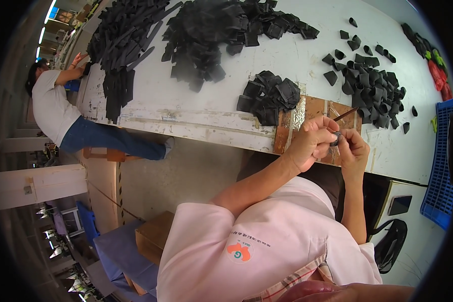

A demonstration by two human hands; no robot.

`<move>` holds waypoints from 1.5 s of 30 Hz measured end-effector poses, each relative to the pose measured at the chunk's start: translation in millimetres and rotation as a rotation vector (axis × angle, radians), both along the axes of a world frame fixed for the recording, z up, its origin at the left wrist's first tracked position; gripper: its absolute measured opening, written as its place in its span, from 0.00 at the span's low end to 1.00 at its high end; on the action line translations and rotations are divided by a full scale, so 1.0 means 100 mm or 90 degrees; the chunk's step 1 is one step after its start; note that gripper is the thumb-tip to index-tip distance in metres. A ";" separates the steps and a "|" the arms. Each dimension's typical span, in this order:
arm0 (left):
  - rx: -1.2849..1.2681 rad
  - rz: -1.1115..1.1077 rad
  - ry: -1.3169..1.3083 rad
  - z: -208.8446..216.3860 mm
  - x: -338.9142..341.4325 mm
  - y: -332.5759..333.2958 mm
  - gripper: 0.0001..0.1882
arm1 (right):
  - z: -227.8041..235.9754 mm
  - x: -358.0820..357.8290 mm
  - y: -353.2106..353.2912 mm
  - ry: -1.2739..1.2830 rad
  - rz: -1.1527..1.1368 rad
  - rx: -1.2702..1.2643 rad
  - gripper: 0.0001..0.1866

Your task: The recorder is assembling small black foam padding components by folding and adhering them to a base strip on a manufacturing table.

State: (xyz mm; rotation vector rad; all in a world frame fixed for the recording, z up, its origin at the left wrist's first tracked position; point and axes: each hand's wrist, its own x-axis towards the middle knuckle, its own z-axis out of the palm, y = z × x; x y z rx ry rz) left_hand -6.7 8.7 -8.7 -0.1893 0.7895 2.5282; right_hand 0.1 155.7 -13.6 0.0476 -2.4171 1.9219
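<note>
Over the long white table (pixel 151 93), upper right, left hand (pixel 309 143) and right hand (pixel 354 147) pinch a small black ring (pixel 336 141), fingertips closed, maybe to steady it.

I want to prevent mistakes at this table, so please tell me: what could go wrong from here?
1. The small black piece, pinched between the left hand and the right hand, could slip and perhaps fall, since the hands work near the front edge of the table.
2. The thin brown stick jutting out by the left hand might poke a finger.
3. The pile of curled black pieces lies close beyond the right hand; a careless move could scatter some.
</note>
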 end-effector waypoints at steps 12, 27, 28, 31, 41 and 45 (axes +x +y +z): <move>-0.566 0.204 0.221 -0.04 0.08 0.21 0.01 | 0.13 -0.04 0.04 -0.411 0.133 -0.610 0.10; 0.296 -0.106 0.013 0.15 -0.41 -0.09 0.11 | 0.37 -0.58 0.05 -0.173 0.271 -0.377 0.16; 0.260 -0.086 -0.001 0.08 -0.39 -0.09 0.11 | 0.30 -0.56 0.05 -0.186 0.285 -0.409 0.16; 0.253 -0.071 -0.013 0.16 -0.32 -0.05 0.11 | 0.41 -0.56 0.08 -0.186 0.269 -0.359 0.16; -0.217 0.110 0.174 0.37 -0.26 0.05 0.12 | 0.36 -0.51 0.06 -0.118 0.200 -0.304 0.15; -0.622 0.271 0.516 0.38 -0.32 0.04 0.18 | 0.36 -0.44 0.13 0.289 0.024 0.047 0.15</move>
